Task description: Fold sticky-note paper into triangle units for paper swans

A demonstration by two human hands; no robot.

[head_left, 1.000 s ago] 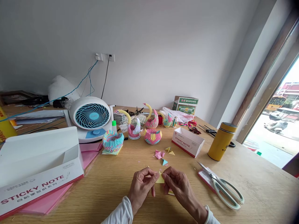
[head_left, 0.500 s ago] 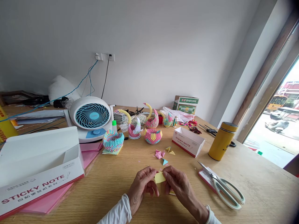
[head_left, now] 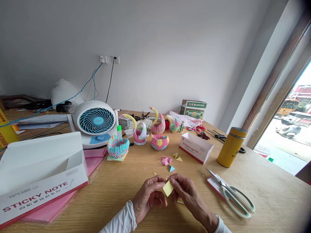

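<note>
Since half a second ago the yellow paper piece (head_left: pixel 168 188) has tipped from lying level to standing on one corner, a tilted diamond, and both hands have stayed low over the near edge of the wooden surface (head_left: pixel 116 191).

Left hand (head_left: pixel 148 195): fingers curled, thumb and forefinger pinched together on the left corner of the paper piece. Right hand (head_left: pixel 186 191): thumb and fingertips closed on the paper's right side. The piece is held between the two grips just above the surface, at the middle of the near edge. White sleeves cover both wrists.

Just beyond the hands: a blue folded triangle (head_left: pixel 171 168), a pink folded cluster (head_left: pixel 166 160), two yellow folded triangles (head_left: pixel 177 157).

Right of the hands: scissors (head_left: pixel 233 195) resting on a pink pad near the right edge; a yellow flask (head_left: pixel 231 147), upright, farther back.

Middle of the surface: small open box marked STICKY NOTE (head_left: pixel 195 147); two modular paper baskets (head_left: pixel 118 146) and three paper swans (head_left: pixel 139 131) in a row; a white and blue desk fan (head_left: pixel 94 123) behind them.

Near left corner: large open STICKY NOTE box (head_left: pixel 41 181) lying on pink sheets (head_left: pixel 91 163).

Far edge, against the wall: green and white carton (head_left: pixel 193 109).
</note>
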